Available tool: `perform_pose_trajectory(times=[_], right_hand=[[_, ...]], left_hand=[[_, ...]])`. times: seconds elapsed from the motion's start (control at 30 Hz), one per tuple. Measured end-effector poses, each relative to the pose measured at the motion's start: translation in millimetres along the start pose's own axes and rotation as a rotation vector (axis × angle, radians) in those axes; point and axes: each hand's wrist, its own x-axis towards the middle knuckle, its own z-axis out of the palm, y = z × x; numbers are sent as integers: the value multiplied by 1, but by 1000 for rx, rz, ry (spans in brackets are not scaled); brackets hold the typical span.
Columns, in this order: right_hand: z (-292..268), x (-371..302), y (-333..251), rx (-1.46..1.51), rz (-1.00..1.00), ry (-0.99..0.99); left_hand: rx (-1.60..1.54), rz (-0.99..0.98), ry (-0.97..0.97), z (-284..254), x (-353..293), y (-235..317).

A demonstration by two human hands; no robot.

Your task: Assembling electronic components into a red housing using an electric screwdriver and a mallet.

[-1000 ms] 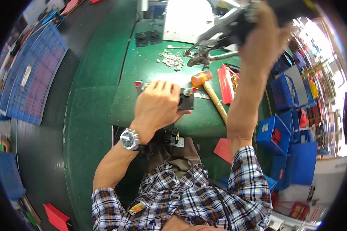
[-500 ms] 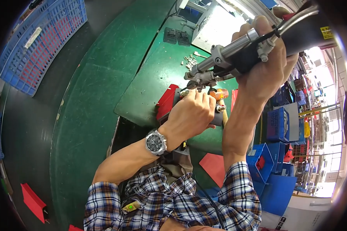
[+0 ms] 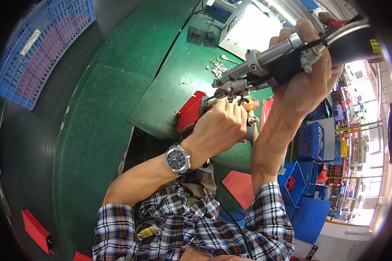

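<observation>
My right hand (image 3: 307, 89) is wrapped round a thick black power tool (image 3: 353, 43), with a slim metal cylinder (image 3: 276, 53) fixed along its side. The tool's metal tip (image 3: 231, 89) points down just above the knuckles of my left hand (image 3: 220, 124). That hand is closed, fingers curled over a dark fixture (image 3: 249, 133) with metal pins; what its fingertips grip is hidden. A red sheet-metal part (image 3: 190, 114) sticks out on the fixture's left. Beyond my left hand lies a mallet with an amber head (image 3: 250, 104).
Small metal pieces (image 3: 217, 67) lie on the green bench (image 3: 157, 104), near a white box (image 3: 248, 30) and two black pedal-like blocks (image 3: 202, 37). A blue crate (image 3: 48, 48) stands far left. Blue bins (image 3: 289, 182) are at right, and a red panel (image 3: 238, 188) lies below my forearms.
The view has shifted slightly, and the tool and both hands appear a little further right. Both hands keep the same hold.
</observation>
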Motion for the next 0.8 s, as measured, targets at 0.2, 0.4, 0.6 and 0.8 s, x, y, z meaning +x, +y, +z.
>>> perform_pose_trajectory(times=[0.2, 0.4, 0.6, 0.8], right_hand=[[4, 3, 9, -73, 65, 91], [0, 3, 17, 185, 115, -135], [2, -2, 18, 176, 161, -113], [-6, 7, 30, -44, 184, -39]], left_hand=[[75, 5, 5, 6, 3, -6], [-101, -14, 15, 9, 2, -7], [-44, -11, 7, 16, -3, -5], [-143, -45, -115, 21, 11, -13]])
